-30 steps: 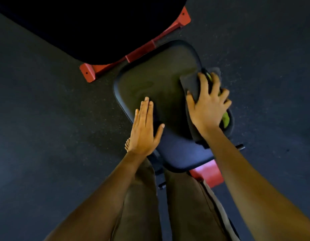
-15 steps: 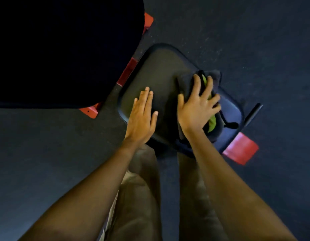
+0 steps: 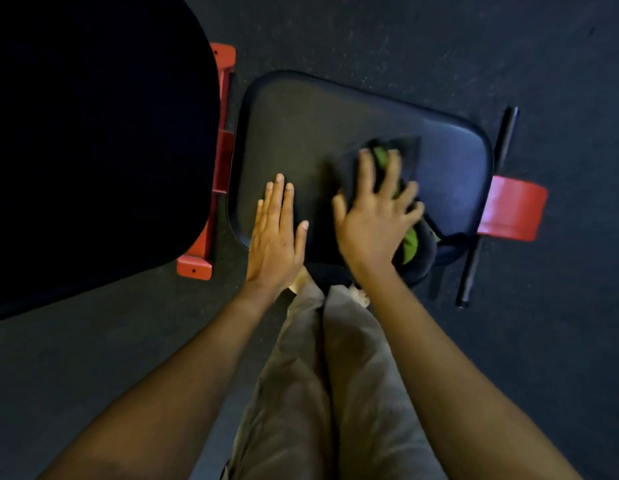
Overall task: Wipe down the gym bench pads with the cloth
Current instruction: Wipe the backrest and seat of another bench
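Note:
A black seat pad (image 3: 301, 126) of the gym bench lies below me. My right hand (image 3: 374, 216) presses flat on a dark cloth (image 3: 405, 154) with a green patch, near the pad's right middle; the fingers are spread over it and look blurred. My left hand (image 3: 275, 233) rests flat on the pad's near left part, fingers straight and together, holding nothing. A second, larger black pad (image 3: 93, 133) fills the upper left.
Red frame parts show between the pads (image 3: 225, 161), at a foot (image 3: 193, 268) and at the right end (image 3: 512, 209). A black bar (image 3: 485, 216) crosses the frame on the right. Dark rubber floor (image 3: 439, 36) surrounds the bench. My trouser legs (image 3: 322, 375) stand against the pad.
The view has swung so the seat pad now lies crosswise. My right hand has slid the cloth from the pad's edge inward across it. My left hand stays flat on the pad.

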Action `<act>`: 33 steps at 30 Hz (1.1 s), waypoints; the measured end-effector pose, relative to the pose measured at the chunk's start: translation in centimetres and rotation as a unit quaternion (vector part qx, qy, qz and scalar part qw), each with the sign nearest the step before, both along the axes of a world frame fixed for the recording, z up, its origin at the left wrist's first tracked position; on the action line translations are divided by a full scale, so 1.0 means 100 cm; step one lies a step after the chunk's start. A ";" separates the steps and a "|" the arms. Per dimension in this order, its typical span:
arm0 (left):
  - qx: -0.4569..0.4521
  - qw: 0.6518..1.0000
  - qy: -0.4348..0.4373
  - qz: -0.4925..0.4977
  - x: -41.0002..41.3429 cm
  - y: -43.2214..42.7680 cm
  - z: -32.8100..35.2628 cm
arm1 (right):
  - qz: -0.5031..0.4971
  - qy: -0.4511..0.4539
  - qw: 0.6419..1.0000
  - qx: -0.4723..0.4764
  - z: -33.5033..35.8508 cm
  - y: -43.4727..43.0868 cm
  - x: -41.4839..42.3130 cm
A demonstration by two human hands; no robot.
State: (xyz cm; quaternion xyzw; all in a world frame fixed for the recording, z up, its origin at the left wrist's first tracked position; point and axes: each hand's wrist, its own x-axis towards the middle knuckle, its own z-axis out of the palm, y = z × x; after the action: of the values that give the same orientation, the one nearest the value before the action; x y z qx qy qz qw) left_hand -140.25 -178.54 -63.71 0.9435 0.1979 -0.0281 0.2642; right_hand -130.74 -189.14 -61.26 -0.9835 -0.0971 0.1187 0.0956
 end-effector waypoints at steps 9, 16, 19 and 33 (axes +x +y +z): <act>0.005 0.999 -0.010 -0.038 -0.004 0.005 0.003 | -0.136 -0.014 0.991 -0.010 0.001 -0.058 -0.009; 0.023 0.985 0.009 -0.169 -0.011 0.041 0.007 | 0.035 -0.048 0.998 0.008 -0.007 0.002 -0.060; 0.020 0.982 -0.002 -0.187 -0.001 0.053 0.009 | -0.026 -0.073 0.997 -0.011 -0.015 -0.026 -0.084; 0.084 0.930 -0.040 -0.356 0.040 0.048 -0.007 | -0.418 -0.131 0.876 0.203 -0.025 0.065 -0.126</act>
State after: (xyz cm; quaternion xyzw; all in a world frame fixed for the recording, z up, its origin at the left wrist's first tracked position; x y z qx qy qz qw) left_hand -136.22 -173.70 -64.44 0.9711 -0.1601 -0.0658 0.1646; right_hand -143.35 -182.62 -63.81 -0.8983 0.2893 -0.0848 0.3198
